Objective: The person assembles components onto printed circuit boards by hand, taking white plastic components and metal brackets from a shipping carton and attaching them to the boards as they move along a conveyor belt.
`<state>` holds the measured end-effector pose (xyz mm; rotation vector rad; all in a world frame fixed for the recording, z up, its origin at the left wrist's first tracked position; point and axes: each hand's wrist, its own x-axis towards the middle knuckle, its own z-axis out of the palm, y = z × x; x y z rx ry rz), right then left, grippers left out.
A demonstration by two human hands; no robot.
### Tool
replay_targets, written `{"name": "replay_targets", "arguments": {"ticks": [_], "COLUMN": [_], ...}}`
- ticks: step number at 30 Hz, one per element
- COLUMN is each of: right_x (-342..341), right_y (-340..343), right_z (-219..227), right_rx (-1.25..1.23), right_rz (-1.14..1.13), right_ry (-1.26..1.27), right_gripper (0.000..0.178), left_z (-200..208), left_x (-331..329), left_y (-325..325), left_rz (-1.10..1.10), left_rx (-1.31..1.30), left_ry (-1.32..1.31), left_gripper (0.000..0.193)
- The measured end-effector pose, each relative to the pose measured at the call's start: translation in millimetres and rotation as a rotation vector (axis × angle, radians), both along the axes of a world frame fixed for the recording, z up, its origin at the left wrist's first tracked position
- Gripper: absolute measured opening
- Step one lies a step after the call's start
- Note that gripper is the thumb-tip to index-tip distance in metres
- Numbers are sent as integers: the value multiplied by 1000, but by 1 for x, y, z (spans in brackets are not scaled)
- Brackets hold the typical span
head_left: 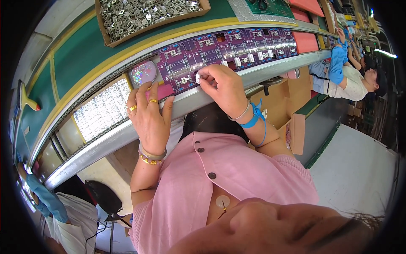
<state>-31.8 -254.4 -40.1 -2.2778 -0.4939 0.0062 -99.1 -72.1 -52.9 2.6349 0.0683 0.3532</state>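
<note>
My right hand [226, 91], a blue wrist strap on it, is closed in a pinch on a small whitish part [198, 78]. That part is just above the near left section of a long purple circuit board [192, 57] lying in the rail track. Metal brackets and white parts are mounted along the board. My left hand [149, 120] has its fingers apart, reaching over the near rail beside the board's left end. A pink pad [163, 91] lies by its fingertips. Behind it sits a round dish [144, 73] with tiny multicoloured specks.
A cardboard box [111, 42] full of small metal parts stands beyond the far rail. Silvery padded sheet [103, 110] lies in the track at left. Red-pink foam blocks [305, 42] follow the board at right. Co-workers [344, 72] sit farther along the line on both sides.
</note>
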Motion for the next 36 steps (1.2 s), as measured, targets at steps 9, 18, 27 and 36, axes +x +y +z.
{"name": "replay_targets", "arguments": {"ticks": [9, 18, 27, 36], "right_x": [3, 6, 9, -2], "right_y": [6, 15, 7, -251], "right_z": [-1, -5, 4, -13], "right_rx": [-69, -129, -163, -678], "right_rz": [12, 12, -29, -892], "right_ry": [-61, -93, -227, -95], "right_gripper": [16, 14, 16, 11], "left_z": [-2, -3, -2, 2], "left_x": [3, 2, 5, 19], "left_y": [-4, -4, -7, -33], "left_rz": [-37, -44, -88, -250], "left_rx": [-7, -6, 3, 76], "left_ry": [18, 25, -2, 3], "left_gripper": [42, 43, 43, 44]}}
